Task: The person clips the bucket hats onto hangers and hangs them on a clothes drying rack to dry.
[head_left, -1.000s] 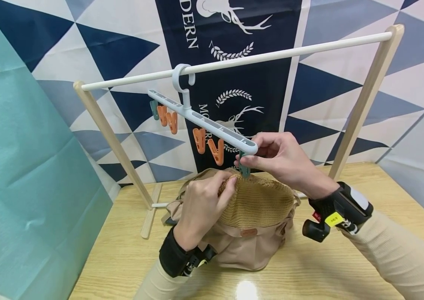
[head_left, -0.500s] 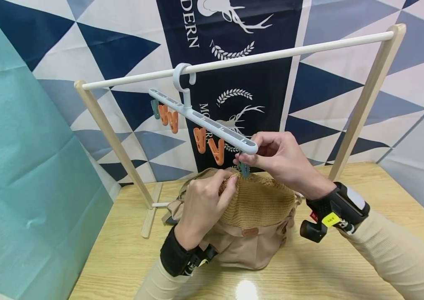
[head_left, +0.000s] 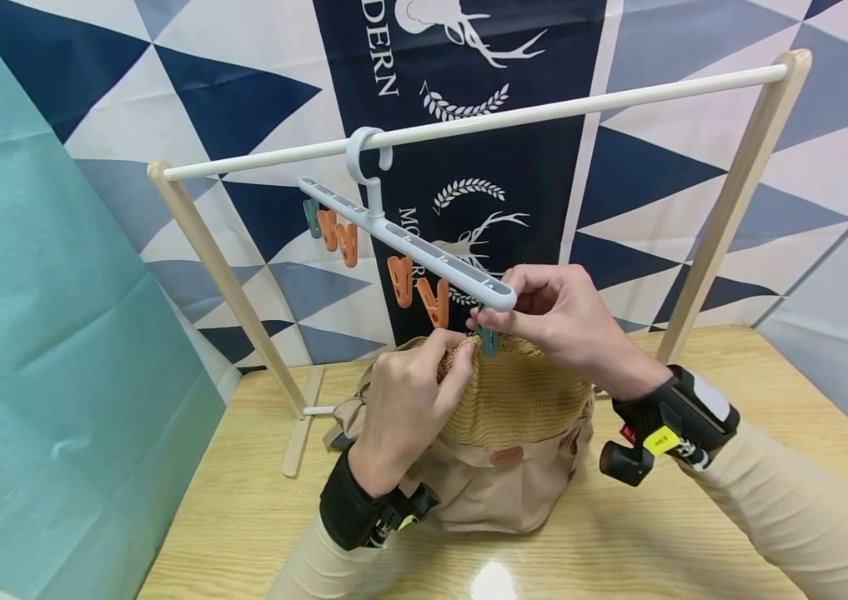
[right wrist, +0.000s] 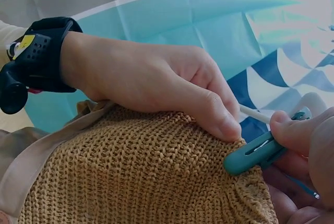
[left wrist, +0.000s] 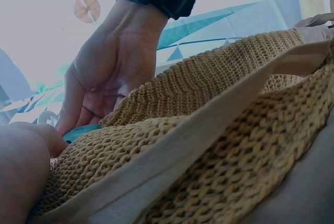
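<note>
My left hand [head_left: 412, 400] pinches the edge of a piece of tan straw-like knit [head_left: 514, 408] with beige cloth [head_left: 484, 496] joined below; whether it is a hat or a bag I cannot tell. My right hand [head_left: 574, 321] pinches a teal clothespin [head_left: 489, 339] under the near end of a pale blue hanger [head_left: 424, 254]. In the right wrist view, the tip of this clothespin [right wrist: 250, 155] lies over the knit edge beside my left fingertips. The left wrist view shows the knit [left wrist: 209, 75] close up, with the clothespin [left wrist: 81, 131] partly hidden by fingers.
The hanger hooks over the white rod [head_left: 566, 108] of a wooden-legged rack [head_left: 731, 200]. Several orange clothespins [head_left: 399, 282] and another teal clothespin [head_left: 311, 218] hang along it. A patterned cloth [head_left: 641, 175] stands behind the wooden table [head_left: 243, 508].
My left hand has raised the knit edge slightly, so it now sits higher around the teal clothespin. The cloth front has shifted a little up and right. My right hand has barely moved.
</note>
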### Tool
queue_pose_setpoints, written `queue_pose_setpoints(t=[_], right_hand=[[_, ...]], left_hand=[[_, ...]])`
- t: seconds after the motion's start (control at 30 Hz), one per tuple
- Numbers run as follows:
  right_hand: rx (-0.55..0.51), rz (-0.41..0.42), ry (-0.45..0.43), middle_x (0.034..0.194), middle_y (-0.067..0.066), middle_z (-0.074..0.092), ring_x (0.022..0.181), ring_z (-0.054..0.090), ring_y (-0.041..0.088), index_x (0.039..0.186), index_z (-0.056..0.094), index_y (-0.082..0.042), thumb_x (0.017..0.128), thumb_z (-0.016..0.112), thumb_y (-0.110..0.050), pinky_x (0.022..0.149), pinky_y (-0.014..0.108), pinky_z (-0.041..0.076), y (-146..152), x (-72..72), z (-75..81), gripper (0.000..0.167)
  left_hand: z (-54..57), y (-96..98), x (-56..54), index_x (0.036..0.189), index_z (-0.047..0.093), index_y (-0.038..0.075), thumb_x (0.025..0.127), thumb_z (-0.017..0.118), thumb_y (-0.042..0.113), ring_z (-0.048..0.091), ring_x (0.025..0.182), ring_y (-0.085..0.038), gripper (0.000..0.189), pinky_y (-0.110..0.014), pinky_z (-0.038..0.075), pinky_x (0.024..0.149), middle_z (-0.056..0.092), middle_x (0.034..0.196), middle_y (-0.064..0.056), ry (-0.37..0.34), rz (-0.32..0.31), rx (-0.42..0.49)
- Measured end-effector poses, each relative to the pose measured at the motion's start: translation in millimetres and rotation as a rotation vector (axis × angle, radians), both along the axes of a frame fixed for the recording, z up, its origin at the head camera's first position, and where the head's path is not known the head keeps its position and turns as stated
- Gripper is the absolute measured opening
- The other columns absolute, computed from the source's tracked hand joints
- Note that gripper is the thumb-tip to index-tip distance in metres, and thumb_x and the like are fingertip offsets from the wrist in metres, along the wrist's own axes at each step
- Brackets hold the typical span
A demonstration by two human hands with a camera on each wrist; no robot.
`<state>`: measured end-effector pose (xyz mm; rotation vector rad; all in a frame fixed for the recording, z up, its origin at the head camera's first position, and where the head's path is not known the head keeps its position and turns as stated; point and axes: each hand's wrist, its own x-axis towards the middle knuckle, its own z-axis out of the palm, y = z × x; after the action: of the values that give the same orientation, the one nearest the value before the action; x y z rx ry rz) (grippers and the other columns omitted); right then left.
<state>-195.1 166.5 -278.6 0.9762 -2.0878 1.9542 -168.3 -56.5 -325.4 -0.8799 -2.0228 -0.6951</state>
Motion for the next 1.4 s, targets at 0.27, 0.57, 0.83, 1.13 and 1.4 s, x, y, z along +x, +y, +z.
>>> queue_pose_setpoints(t=[0.27,0.57,0.83,1.13,1.4], right_hand=[[-0.003,0.004,-0.003,0.107,0.001,0.084,0.097,0.087,0.013,0.093,0.075,-0.006,0.101,0.075,0.008,0.088,0.029,0.069,2,0.5,0.3,0.017],[0.052,-0.056,-0.023,0.105,-0.002,0.086,0.097,0.086,0.012,0.098,0.075,-0.007,0.100,0.081,0.003,0.084,0.025,0.067,5,3.5,0.4,0.012],[0.162,-0.122,-0.027,0.105,-0.005,0.087,0.097,0.084,0.011,0.114,0.075,-0.001,0.095,0.087,0.002,0.084,0.026,0.068,9,9.4,4.3,0.023],[0.178,-0.116,-0.026,0.106,-0.005,0.087,0.098,0.084,0.012,0.117,0.075,0.000,0.096,0.085,0.001,0.085,0.027,0.068,13,11.5,6.2,0.023],[0.169,-0.104,-0.027,0.110,-0.004,0.088,0.100,0.085,0.014,0.119,0.077,-0.004,0.099,0.084,-0.002,0.090,0.029,0.069,18,8.6,3.0,0.021]], left_hand=[[1.1,1.4,0.9,0.104,0.076,0.005,0.106,0.072,0.009,0.045,0.047,-0.004,0.006,-0.015,0.028,0.051,0.064,0.062,0.001,-0.002,0.000,-0.003],[1.0,3.4,1.1,0.105,0.076,0.005,0.106,0.072,0.010,0.047,0.047,-0.005,0.006,-0.016,0.029,0.050,0.065,0.063,0.001,0.007,0.004,-0.005],[-0.3,5.4,1.0,0.106,0.076,0.006,0.107,0.072,0.011,0.052,0.049,-0.006,0.007,-0.017,0.031,0.051,0.068,0.066,0.000,-0.001,-0.002,-0.002],[-0.4,6.0,1.5,0.108,0.077,0.007,0.107,0.072,0.013,0.047,0.049,-0.005,0.008,-0.016,0.027,0.052,0.063,0.063,0.002,-0.015,-0.008,-0.015],[1.0,-6.1,-0.5,0.120,0.077,0.011,0.100,0.073,0.033,0.072,0.070,-0.010,0.030,-0.026,0.052,0.061,0.084,0.095,0.001,-0.113,-0.012,-0.028]])
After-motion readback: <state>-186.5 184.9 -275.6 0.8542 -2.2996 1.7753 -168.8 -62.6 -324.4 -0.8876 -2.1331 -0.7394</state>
